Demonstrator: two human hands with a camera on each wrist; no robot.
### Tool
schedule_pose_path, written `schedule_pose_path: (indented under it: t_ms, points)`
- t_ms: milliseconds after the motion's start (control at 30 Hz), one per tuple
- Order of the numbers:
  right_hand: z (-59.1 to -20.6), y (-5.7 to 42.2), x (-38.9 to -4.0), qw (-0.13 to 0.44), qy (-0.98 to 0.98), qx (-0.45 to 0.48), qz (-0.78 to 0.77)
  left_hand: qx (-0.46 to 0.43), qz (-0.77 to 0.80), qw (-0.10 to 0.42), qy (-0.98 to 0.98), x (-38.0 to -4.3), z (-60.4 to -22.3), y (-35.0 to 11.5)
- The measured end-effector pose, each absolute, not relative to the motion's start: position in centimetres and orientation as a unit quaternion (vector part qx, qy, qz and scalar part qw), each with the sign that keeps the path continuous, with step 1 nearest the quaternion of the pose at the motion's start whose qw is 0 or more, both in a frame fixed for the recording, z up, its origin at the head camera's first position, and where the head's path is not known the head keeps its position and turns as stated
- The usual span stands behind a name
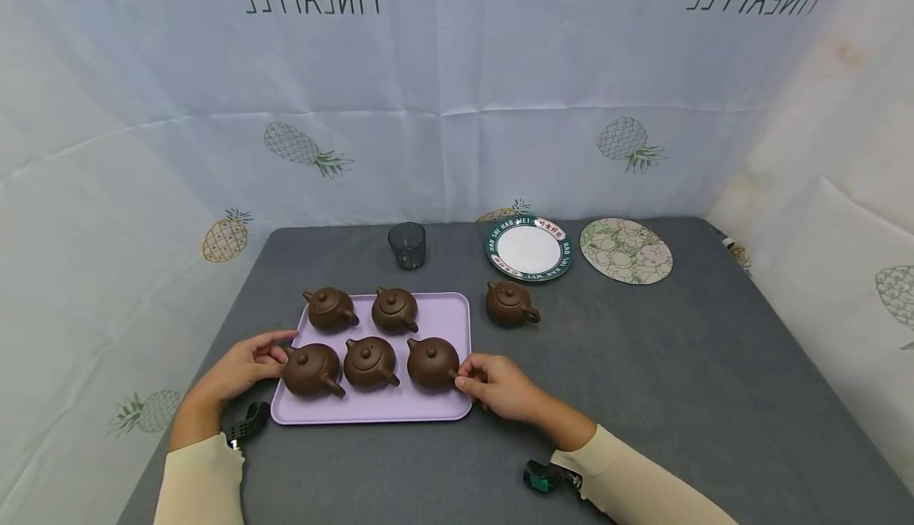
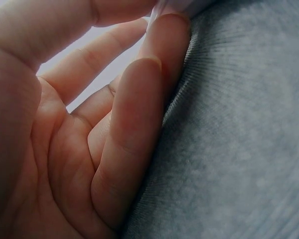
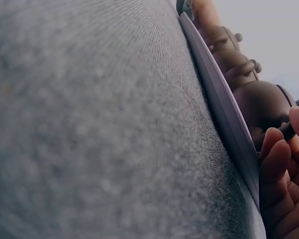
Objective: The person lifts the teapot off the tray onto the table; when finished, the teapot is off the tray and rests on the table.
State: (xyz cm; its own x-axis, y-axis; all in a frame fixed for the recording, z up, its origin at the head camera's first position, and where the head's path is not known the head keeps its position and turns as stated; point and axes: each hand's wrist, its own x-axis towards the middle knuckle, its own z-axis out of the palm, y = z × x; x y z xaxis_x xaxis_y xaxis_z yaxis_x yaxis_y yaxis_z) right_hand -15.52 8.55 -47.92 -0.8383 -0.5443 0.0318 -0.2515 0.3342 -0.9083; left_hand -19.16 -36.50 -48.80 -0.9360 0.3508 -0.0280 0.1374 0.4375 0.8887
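Note:
A lilac tray [image 1: 371, 410] lies on the table with several small brown lidded teapots on it in two rows. My left hand [image 1: 246, 366] is at the tray's left rim, beside the front-left teapot [image 1: 312, 370]; in the left wrist view its fingertips [image 2: 164, 40] meet the pale rim. At the right edge my right hand [image 1: 500, 386] pinches the handle of the front-right teapot [image 1: 432, 363] between thumb and fingers. That teapot [image 3: 264, 107] sits just inside the tray rim in the right wrist view.
Another brown teapot [image 1: 508, 304] stands on the grey table right of the tray. Behind are a dark glass [image 1: 408, 246], a green-rimmed white plate [image 1: 529, 249] and a round floral mat [image 1: 626, 251]. Pineapple-printed cloth [image 1: 457, 65] hangs behind the table and at both sides.

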Motion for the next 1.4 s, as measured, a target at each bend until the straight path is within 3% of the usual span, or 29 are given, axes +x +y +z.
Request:
schedule_pose_path:
  t_ms: [500, 1033, 1400]
  points:
    - [-44.5, 10.8, -16.4, 0.117, 0.819, -0.240, -0.508, 0.147, 0.509, 0.103, 0.842, -19.6, -48.5, -36.3]
    - [-40.6, 18.1, -20.1, 0.075, 0.854, -0.199, -0.475, 0.163, 0.511, 0.092, 0.839, -19.6, -49.1, -37.0]
    - [-40.5, 23.6, -21.3, 0.067, 0.870, -0.164, -0.461, 0.149, 0.509, 0.099, 0.842, -19.2, -49.1, -36.6]
